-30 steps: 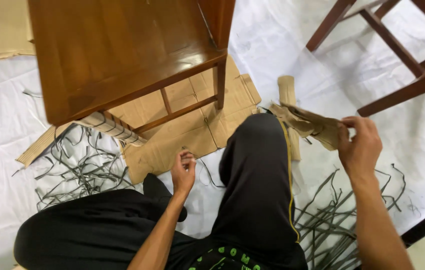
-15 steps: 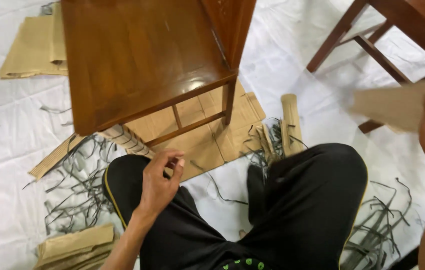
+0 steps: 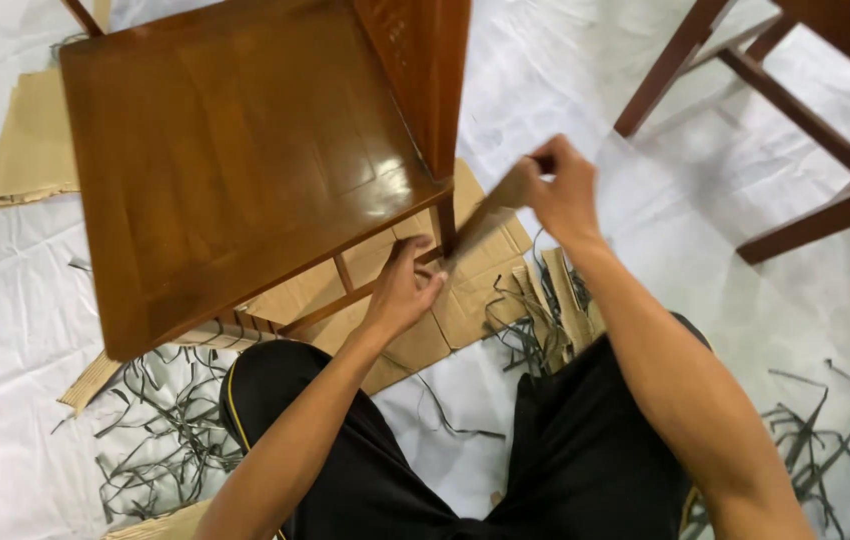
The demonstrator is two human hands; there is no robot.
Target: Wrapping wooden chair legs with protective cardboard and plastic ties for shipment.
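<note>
Cardboard strip point(image 3: 490, 212) is in both hands right now, held up against the front leg point(image 3: 447, 222) of the wooden chair point(image 3: 235, 170). Right hand point(image 3: 563, 193) is clenched around the upper end of the strip, left hand point(image 3: 403, 290) pinches the lower end just beside the leg and the rung under the seat. Can't tell if the strip actually goes around the leg or just leans on it, the hands cover that bit

Progress wise I'd say early days: the seat and back look bare and glossy, and none of the legs I can see has any cardboard on it. So this leg reads as the first one getting covered, with the other legs left to do

Stuff lying around: flattened cardboard sheets point(image 3: 465, 300) under the chair on the white floor cover point(image 3: 565, 90), a few more folded strips point(image 3: 565, 300) beside the person's knee, and loose dark strapping bands point(image 3: 160, 430) scattered left and right. Second chair point(image 3: 795, 110) stands well apart at the top right, also bare from what shows
</note>
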